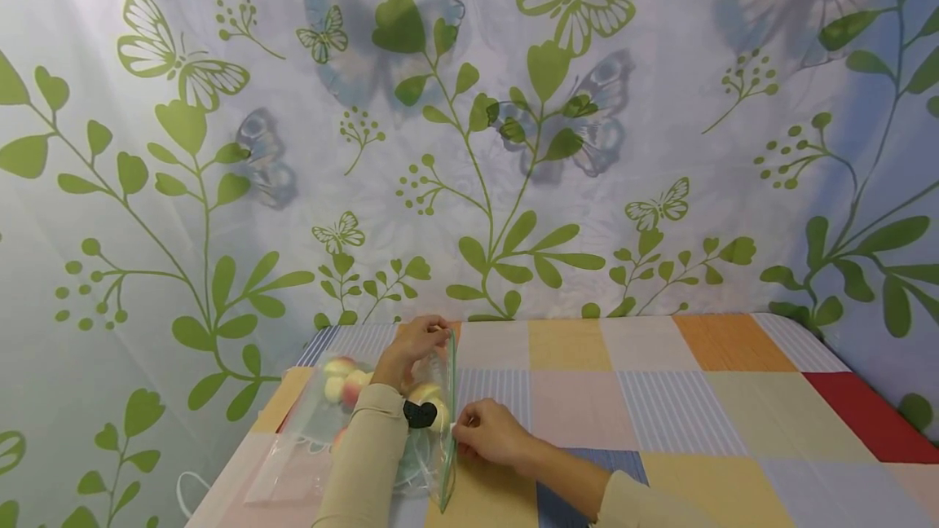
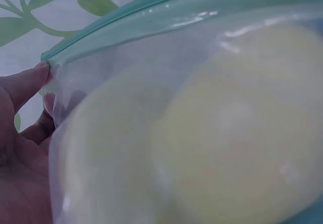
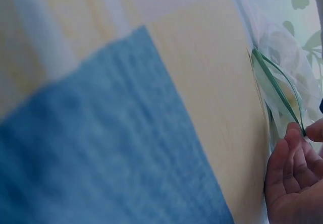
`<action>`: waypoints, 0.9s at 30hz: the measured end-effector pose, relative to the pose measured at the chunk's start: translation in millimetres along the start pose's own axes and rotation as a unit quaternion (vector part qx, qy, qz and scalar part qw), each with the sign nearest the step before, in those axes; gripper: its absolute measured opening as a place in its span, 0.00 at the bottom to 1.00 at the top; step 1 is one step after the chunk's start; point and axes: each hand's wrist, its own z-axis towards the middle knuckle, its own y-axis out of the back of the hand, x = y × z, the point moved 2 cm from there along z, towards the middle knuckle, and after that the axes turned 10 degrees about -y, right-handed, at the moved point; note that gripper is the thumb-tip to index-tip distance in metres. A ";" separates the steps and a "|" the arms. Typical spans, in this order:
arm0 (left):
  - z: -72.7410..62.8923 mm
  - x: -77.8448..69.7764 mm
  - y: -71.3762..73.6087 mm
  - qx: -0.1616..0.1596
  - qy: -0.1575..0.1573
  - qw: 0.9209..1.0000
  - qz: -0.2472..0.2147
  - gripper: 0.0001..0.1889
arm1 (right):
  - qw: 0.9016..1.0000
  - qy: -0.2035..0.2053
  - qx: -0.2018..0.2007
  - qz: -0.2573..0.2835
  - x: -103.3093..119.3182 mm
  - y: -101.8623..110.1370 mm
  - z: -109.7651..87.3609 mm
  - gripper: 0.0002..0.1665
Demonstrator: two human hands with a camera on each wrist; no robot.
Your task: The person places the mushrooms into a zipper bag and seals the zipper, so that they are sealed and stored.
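Observation:
A clear zip bag [image 1: 282, 467] lies on the left part of the table, with several round red-and-yellow fruits [image 1: 354, 388] inside. Its green zip strip [image 1: 448, 463] runs along the right side. My left hand [image 1: 420, 341] reaches across the bag and pinches the far corner of the strip; in the left wrist view the thumb [image 2: 33, 80] presses at the strip's end. Partway along the strip, my right hand [image 1: 491, 432] pinches it between thumb and fingertips. The right wrist view shows the strip's two green edges [image 3: 275, 80] parted between that pinch and the near corner.
A patchwork cloth [image 1: 685, 406] covers the table. Behind it hangs a pale curtain [image 1: 455, 210] printed with leaves and butterflies. A white cable [image 1: 183, 487] loops beside the table's left edge. A black band [image 1: 420, 415] sits at my left wrist, over the bag.

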 end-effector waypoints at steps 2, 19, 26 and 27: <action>0.2 -0.4 0.4 0.001 -0.002 1.000 0.005 0.08 | 1.000 -0.004 0.002 0.000 -0.1 -1.0 -1.0 0.10; 1.6 1.9 1.6 0.011 -0.005 1.000 0.021 0.08 | 0.999 -0.025 0.014 0.032 -0.6 -8.3 -13.3 0.10; 1.5 2.4 1.0 0.015 -0.001 1.000 0.016 0.08 | 0.999 -0.020 0.017 0.038 -0.6 -12.5 -19.2 0.10; 1.5 2.5 1.0 0.014 -0.001 1.000 0.016 0.08 | 0.999 -0.018 0.017 0.038 -0.5 -13.2 -20.1 0.11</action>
